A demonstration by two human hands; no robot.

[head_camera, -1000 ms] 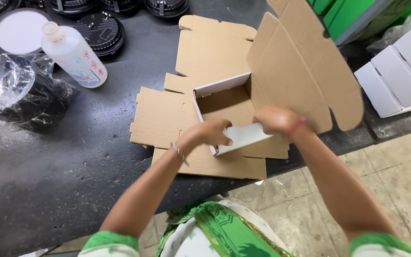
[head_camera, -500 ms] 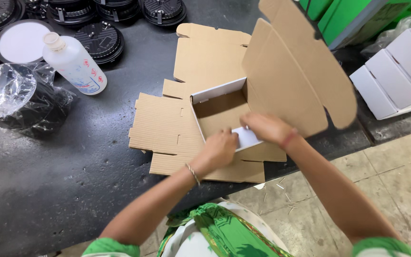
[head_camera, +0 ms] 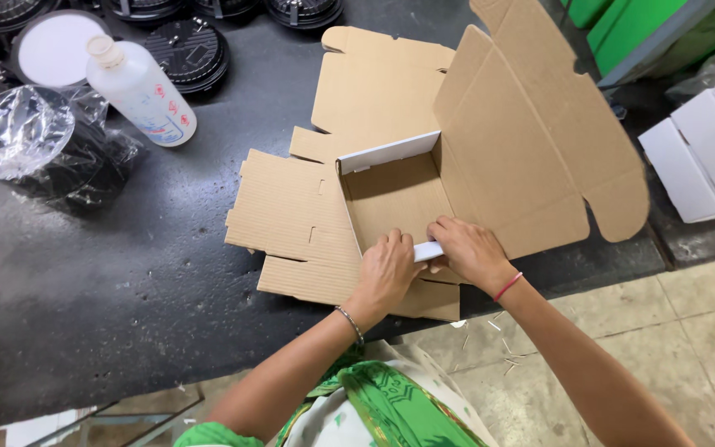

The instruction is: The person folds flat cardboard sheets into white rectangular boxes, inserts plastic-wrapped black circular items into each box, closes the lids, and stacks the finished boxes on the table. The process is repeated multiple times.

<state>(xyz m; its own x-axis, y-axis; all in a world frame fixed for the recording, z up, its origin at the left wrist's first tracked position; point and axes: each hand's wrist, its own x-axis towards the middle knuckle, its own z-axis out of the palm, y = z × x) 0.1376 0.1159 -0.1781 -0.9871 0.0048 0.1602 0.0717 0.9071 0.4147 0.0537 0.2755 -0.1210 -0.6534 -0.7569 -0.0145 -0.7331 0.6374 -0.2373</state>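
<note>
A brown cardboard box (head_camera: 395,194), partly folded up, stands on a stack of flat brown blanks (head_camera: 291,223) on the dark worktop. Its white-faced far wall is upright and its big lid flap (head_camera: 531,141) stands up to the right. My left hand (head_camera: 386,269) and my right hand (head_camera: 469,248) sit side by side on the box's near wall (head_camera: 428,250), pressing its white-faced flap down over the edge. Both hands have their fingers curled on that flap. A bangle is on my left wrist and a red thread on my right.
A white plastic bottle (head_camera: 138,91) lies at the upper left beside crumpled clear plastic wrap (head_camera: 18,136). Black round lids (head_camera: 188,50) and a white disc (head_camera: 55,50) line the far edge. White folded boxes (head_camera: 705,153) lie at the right, green crates (head_camera: 631,21) above them.
The near flap, held up a second ago, has been folded down onto the box's front wall. Both hands came lower and closer together on it.
</note>
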